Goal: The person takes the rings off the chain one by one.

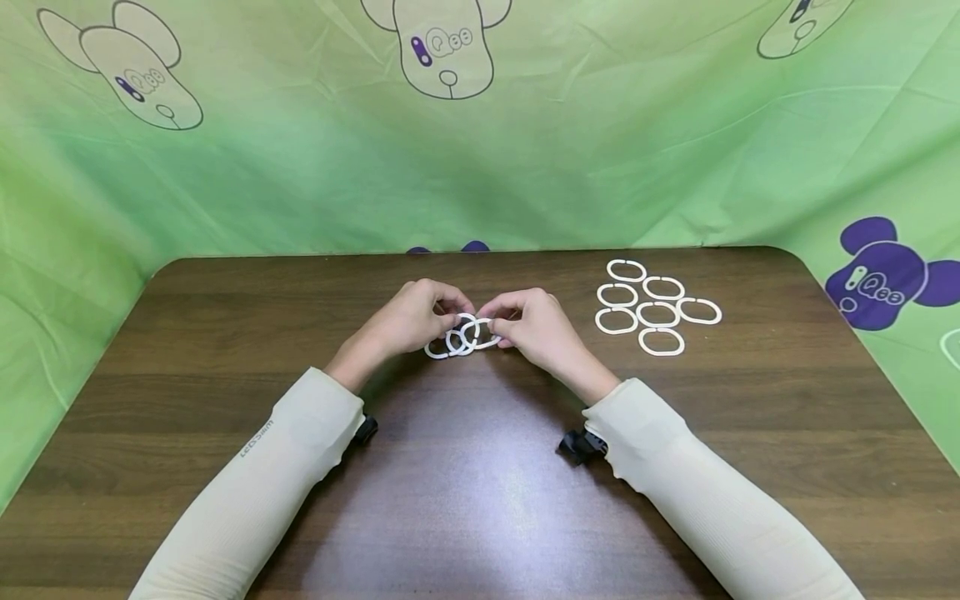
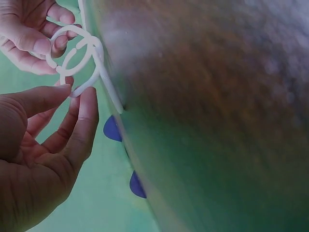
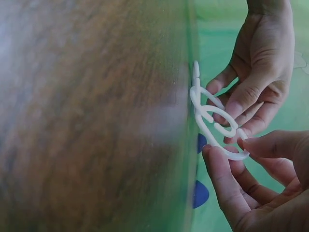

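Observation:
Near the far middle of the table, my left hand (image 1: 408, 318) pinches a white oval link (image 2: 89, 83) between thumb and fingers. Facing it, my right hand (image 1: 542, 332) grips another white link (image 3: 235, 156) between thumb and index finger. The two held links overlap and look hooked through each other; whether the slits are fully passed is hard to tell. From the left hand's side, a short chain of white links (image 1: 435, 357) hangs down toward the tabletop, partly covered by the fingers. Each link has a small gap in its loop.
Several loose white links (image 1: 658, 342) lie in a cluster at the table's back right. The brown wooden table (image 1: 465, 500) ends at a green printed cloth (image 1: 480, 183) behind. Black wrist-worn devices (image 1: 581, 447) sit under both sleeves.

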Demonstrator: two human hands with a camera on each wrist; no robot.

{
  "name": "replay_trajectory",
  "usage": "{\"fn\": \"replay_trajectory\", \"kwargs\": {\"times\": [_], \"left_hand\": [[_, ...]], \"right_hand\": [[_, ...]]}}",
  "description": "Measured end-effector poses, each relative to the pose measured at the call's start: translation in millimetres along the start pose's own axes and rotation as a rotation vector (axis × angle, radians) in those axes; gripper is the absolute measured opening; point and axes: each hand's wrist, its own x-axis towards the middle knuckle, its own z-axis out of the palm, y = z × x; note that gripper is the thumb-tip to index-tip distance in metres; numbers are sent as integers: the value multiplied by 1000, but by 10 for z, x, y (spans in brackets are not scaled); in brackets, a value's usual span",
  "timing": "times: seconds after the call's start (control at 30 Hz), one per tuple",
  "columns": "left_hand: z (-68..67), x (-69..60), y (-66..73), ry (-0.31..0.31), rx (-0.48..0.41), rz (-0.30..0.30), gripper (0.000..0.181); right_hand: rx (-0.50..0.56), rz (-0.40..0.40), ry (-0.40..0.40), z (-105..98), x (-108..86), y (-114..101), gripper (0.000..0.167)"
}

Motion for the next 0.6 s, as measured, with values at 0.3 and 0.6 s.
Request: {"fn": "replay_trajectory", "kwargs": {"times": [0.3, 0.6], "left_hand": [[-4, -6, -7, -3, -13, -10, 18], [7, 7, -23, 2, -34, -3, 18]], "right_hand": [[-37, -17, 15, 24, 10, -1, 17], [-114, -67, 51, 32, 5, -10, 18]]}}
